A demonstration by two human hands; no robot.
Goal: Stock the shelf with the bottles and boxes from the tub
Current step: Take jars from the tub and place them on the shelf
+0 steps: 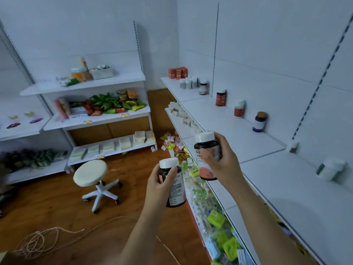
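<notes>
So we stand partway through. Our left hand (162, 183) grips one dark bottle (174, 185) by its shoulder, fingers curled round it; our right hand (221, 159) wraps a second bottle (207, 155), held over the front edge of the top shelf (229, 127). Along the shelf's back wall several bottles (221, 97) and red boxes (178, 73) already stand, well apart. The tub is out of view, so we cannot tell how much stock remains.
</notes>
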